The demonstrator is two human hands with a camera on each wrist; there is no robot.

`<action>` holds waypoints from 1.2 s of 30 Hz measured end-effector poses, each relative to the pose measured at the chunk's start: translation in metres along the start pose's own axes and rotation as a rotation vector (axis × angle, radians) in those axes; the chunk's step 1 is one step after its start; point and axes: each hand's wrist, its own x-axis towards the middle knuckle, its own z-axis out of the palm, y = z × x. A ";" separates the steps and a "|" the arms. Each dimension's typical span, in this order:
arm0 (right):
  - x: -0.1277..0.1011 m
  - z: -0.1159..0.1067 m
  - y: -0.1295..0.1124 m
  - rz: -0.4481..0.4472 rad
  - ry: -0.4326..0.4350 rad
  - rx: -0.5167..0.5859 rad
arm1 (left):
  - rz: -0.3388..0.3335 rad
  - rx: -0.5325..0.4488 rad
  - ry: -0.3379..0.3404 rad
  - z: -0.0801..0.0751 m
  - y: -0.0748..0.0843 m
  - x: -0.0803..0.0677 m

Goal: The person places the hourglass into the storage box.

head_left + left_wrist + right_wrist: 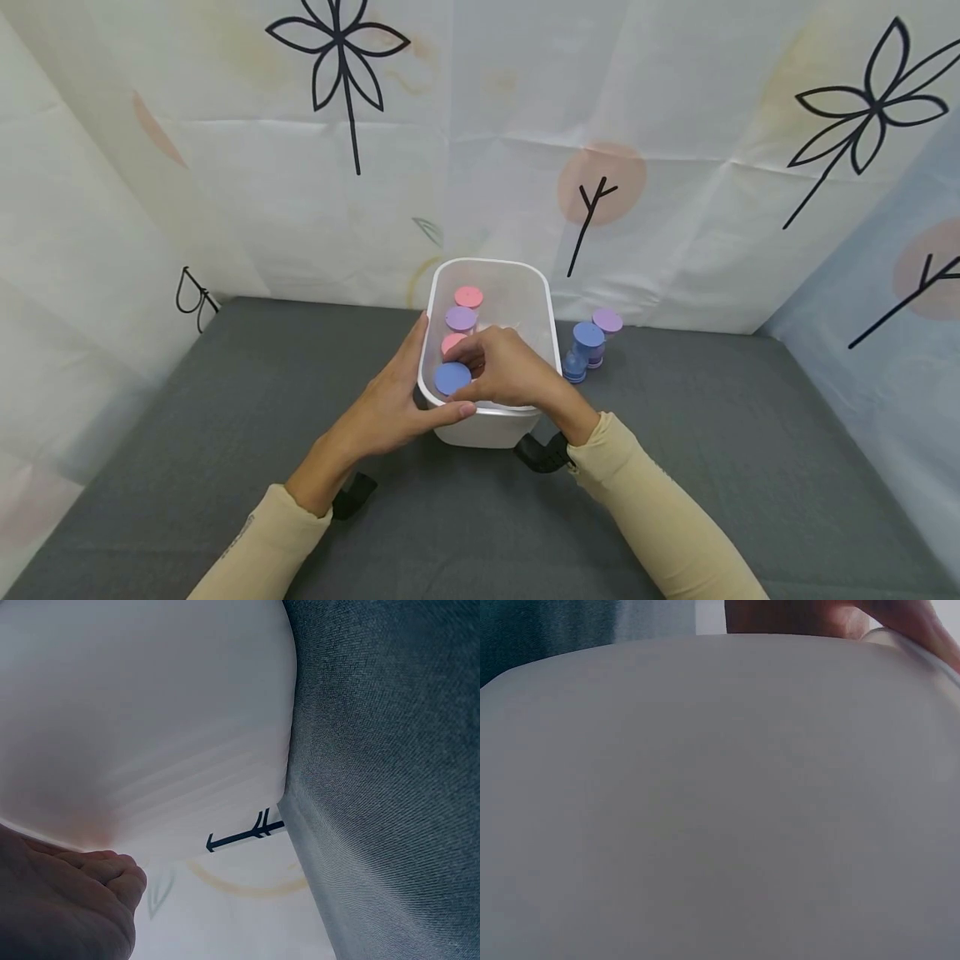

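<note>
A white plastic bin (487,429) stands on the dark table, with small round-ended sand timers upright along its left side. My right hand (513,367) reaches inside and pinches a blue sand timer (453,378) between thumb and fingers at the near left corner. Behind it are a pink sand timer (452,342), partly hidden by the hand, a purple one (461,318) and another pink one (468,297). My left hand (382,408) rests against the bin's left wall (150,712), fingers extended outside and thumb along the near rim. The right wrist view is mostly bin wall (720,795).
Just right of the bin, a blue sand timer (588,335) and a purple one (607,321) stand close together on the grey table cloth (675,467). A patterned white curtain (495,167) hangs right behind the bin and encloses the table's sides.
</note>
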 end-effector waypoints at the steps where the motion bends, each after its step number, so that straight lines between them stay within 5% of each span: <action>1: 0.000 0.000 0.000 -0.002 -0.001 -0.011 | -0.003 0.002 -0.001 0.000 0.000 0.000; 19: 0.002 0.003 -0.004 0.011 -0.021 -0.131 | -0.030 0.009 -0.001 -0.001 0.000 -0.001; 36: -0.006 -0.003 -0.004 0.027 0.135 0.139 | -0.064 0.033 0.004 0.001 0.002 -0.002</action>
